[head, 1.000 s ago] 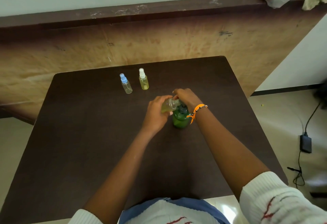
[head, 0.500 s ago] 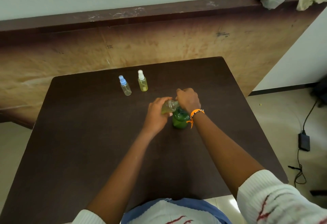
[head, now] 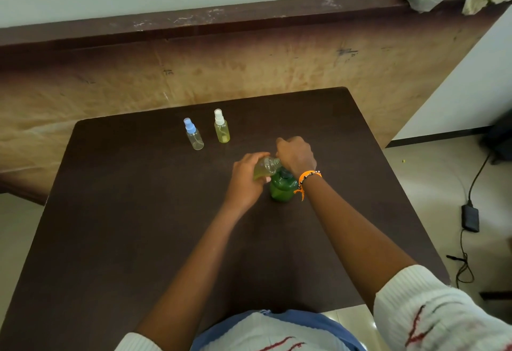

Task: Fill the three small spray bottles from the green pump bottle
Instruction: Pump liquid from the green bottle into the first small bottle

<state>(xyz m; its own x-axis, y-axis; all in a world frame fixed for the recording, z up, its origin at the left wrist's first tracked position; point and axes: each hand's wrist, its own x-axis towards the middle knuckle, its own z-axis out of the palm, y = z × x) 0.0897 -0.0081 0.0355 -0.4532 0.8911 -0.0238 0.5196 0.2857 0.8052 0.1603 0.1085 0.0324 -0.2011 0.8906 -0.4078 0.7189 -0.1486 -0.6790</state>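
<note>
Green and glossy, the pump bottle [head: 282, 188] stands upright near the middle of the dark bench [head: 138, 226], its rounded plastic body showing below the right hand [head: 296, 156]. That hand is curled into a loose fist over the pump head, which it hides, so I judge it is gripping and pressing the head rather than simply resting there. The left hand [head: 245, 181] wraps around an uncapped small spray bottle [head: 264, 167], tilted with its threaded neck up against the pump outlet; the clear wall shows pale yellow-green liquid pooled at the low end.

To do this step well, the neck should stay snug under the spout so nothing dribbles down the smooth sides, and each press should be slow and full, with a pause to let the pump refill. Tipping the little bottle back toward upright as the level climbs should keep liquid from running out of the open mouth.

Further back, well apart from the hands, two more small bottles stand just beside each other: the blue-capped bottle [head: 194, 134], clear and seemingly almost empty, and the white-capped bottle [head: 221, 127], holding yellowish liquid. Both are slim cylinders with narrow sprayer tops. An orange beaded bracelet [head: 307, 177] circles the right wrist.
</note>
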